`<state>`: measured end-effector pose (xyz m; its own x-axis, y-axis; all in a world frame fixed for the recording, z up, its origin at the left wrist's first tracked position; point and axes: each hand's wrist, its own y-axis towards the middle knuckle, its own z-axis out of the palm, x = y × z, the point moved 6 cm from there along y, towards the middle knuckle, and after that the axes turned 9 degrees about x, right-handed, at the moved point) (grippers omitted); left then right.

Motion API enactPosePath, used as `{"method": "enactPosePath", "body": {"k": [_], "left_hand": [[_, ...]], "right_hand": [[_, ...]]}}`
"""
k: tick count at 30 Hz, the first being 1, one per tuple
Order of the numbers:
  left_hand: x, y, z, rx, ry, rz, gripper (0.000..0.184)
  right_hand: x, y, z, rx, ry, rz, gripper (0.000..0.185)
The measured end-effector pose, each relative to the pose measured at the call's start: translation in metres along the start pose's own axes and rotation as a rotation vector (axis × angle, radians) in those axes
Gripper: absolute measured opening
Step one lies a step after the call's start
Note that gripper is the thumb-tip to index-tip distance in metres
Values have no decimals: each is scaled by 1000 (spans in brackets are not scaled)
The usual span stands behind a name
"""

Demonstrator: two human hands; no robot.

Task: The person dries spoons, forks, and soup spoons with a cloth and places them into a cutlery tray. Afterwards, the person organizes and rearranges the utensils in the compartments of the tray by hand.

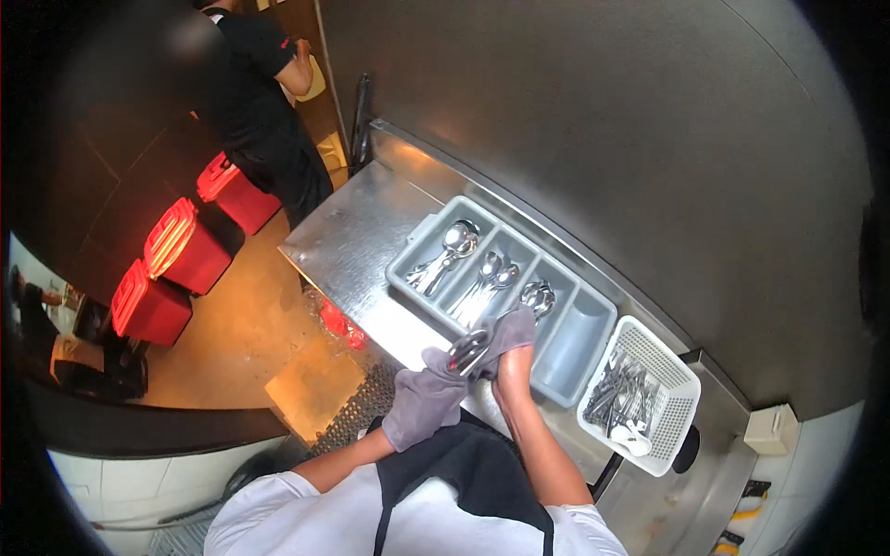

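Grey fabric covers both of my hands; whether it is gloves or a cloth I cannot tell. My left hand (428,397) is closed around a small bunch of spoons (468,351), bowls showing at the top. Pressed against the same bunch from the other side is my right hand (512,335), its fingers mostly hidden by the fabric. Both are at the near edge of a grey cutlery tray (424,300) with several compartments. Larger spoons (460,238) lie in its left compartment, smaller spoons (497,271) beside them, and more spoons (538,296) in the third.
Right of the tray, a white perforated basket (681,380) holds mixed cutlery (623,394) and a white spoon. Both stand on a steel counter (348,236) against a metal wall. Red lidded bins (185,246) line the floor at left, near a person in black (269,120).
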<state>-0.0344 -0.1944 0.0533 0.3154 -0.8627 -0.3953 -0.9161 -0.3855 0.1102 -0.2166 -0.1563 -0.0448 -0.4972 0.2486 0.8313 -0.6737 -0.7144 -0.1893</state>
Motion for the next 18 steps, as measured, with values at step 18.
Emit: {"method": "enactPosePath", "body": {"k": [18], "left_hand": [[39,24,68,173,61,218,16]], "right_hand": [[38,-17,-13,178,-117,256,32]]}}
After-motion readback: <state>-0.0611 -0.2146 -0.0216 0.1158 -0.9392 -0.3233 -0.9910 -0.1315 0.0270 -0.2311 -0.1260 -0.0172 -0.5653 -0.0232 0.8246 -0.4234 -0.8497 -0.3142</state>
